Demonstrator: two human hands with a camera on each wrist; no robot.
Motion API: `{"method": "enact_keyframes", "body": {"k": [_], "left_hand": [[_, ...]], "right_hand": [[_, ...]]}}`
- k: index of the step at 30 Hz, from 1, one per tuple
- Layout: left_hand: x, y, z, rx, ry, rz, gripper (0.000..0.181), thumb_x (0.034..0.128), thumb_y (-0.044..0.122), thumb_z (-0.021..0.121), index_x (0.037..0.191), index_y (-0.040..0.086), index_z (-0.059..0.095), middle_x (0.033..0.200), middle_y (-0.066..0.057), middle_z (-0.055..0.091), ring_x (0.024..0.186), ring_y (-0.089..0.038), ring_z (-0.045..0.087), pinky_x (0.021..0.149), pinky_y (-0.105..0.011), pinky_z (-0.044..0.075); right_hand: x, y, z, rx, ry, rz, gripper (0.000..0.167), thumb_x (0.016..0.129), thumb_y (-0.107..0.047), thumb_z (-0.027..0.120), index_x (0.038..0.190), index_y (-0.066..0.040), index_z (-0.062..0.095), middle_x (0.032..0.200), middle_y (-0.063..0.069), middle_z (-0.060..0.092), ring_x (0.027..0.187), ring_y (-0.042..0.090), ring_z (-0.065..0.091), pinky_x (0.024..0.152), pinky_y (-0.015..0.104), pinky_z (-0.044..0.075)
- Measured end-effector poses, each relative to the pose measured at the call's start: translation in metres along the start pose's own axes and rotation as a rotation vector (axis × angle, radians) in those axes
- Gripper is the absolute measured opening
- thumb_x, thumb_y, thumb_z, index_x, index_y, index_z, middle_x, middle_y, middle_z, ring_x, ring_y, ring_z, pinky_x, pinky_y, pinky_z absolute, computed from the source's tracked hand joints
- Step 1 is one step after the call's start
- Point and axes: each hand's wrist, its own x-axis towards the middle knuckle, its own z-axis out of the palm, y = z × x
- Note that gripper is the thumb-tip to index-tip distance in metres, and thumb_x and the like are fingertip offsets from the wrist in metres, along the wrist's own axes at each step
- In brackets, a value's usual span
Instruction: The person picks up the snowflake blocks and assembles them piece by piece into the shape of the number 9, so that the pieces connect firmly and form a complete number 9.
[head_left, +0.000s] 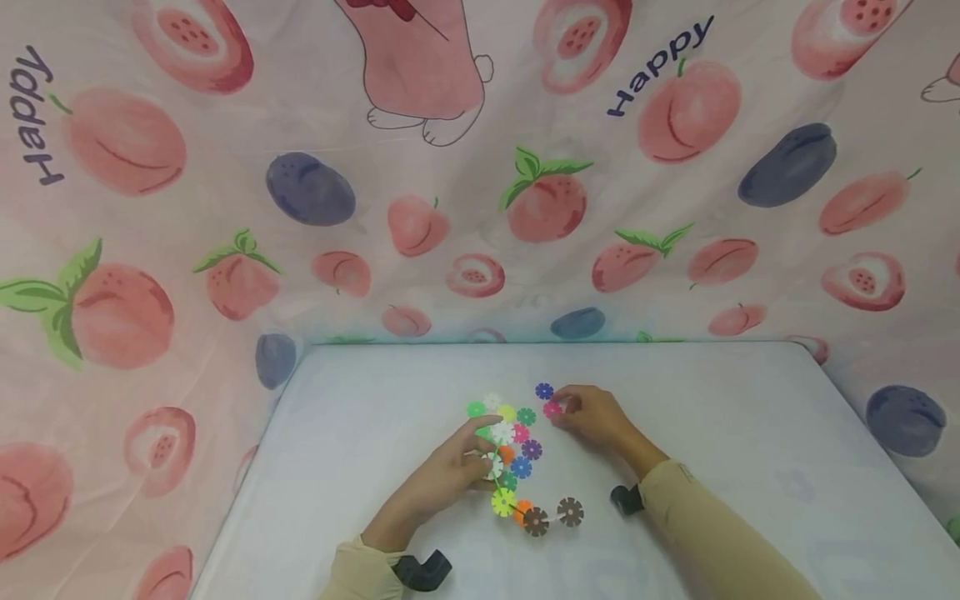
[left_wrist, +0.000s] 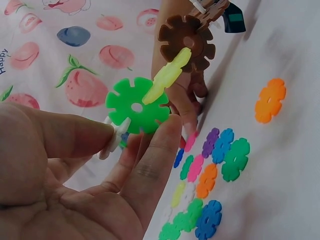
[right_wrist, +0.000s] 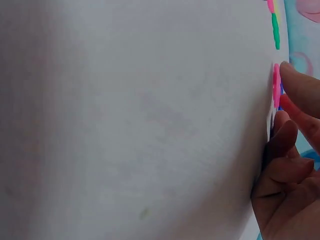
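Disc chain (left_wrist: 166,76) pinched by left hand (head_left: 453,462); pink disc (head_left: 551,409) toward surface's (head_left: 337,450) far edge seemingly by right hand (head_left: 596,414); chain possibly parted by over-squeezing.

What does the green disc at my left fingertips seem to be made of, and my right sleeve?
Green disc: likely plastic, smooth and low-gloss, judging by its even colour and crisp notches. Right sleeve: apparently matte cloth, since it shows soft creases; which fibre, I can't tell.
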Motion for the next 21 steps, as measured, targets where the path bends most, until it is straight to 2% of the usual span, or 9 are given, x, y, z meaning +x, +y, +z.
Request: {"method": "enact_keyframes", "body": {"k": [6, 12, 16, 21], "left_hand": [[0.0014, -0.0005, -0.0002, -0.006, -0.018, 0.007, 0.065, 0.0969, 0.006, 0.052, 0.156, 0.023, 0.031, 0.136, -0.021, 0.052, 0.097, -0.024, 0.070, 0.088, -0.042, 0.061], [0.0019, 0.0002, 0.0003, -0.042, -0.037, 0.002, 0.066, 0.0949, 0.003, 0.053, 0.155, 0.019, 0.030, 0.138, -0.024, 0.048, 0.097, -0.024, 0.069, 0.089, -0.047, 0.061], [0.0014, 0.0009, 0.0001, -0.043, -0.035, -0.008, 0.068, 0.0941, 0.004, 0.055, 0.155, 0.018, 0.029, 0.140, -0.025, 0.047, 0.094, -0.025, 0.070, 0.089, -0.047, 0.061], [0.0018, 0.0012, 0.0002, -0.062, -0.032, -0.011, 0.070, 0.0953, 0.003, 0.055, 0.157, 0.020, 0.027, 0.139, -0.024, 0.046, 0.097, -0.024, 0.069, 0.090, -0.047, 0.060]], "right_hand": [[0.0002, -0.0016, 0.0002, -0.031, 0.001, -0.015, 0.030, 0.089, -0.022, 0.078, 0.118, -0.021, 0.072, 0.089, 0.001, 0.064, 0.082, 0.018, 0.056, 0.071, 0.032, 0.048], [0.0001, -0.0030, -0.0002, -0.041, -0.011, 0.006, 0.027, 0.087, -0.021, 0.080, 0.112, -0.021, 0.071, 0.091, 0.002, 0.064, 0.083, 0.019, 0.056, 0.072, 0.034, 0.048], [-0.0003, -0.0023, -0.0011, -0.028, -0.023, 0.008, 0.026, 0.083, -0.021, 0.083, 0.105, -0.021, 0.070, 0.094, 0.002, 0.065, 0.087, 0.020, 0.058, 0.075, 0.036, 0.049], [-0.0018, 0.0008, -0.0016, -0.006, -0.023, -0.027, 0.021, 0.083, -0.023, 0.084, 0.097, -0.020, 0.069, 0.097, 0.000, 0.068, 0.096, 0.021, 0.061, 0.088, 0.044, 0.052]]}}
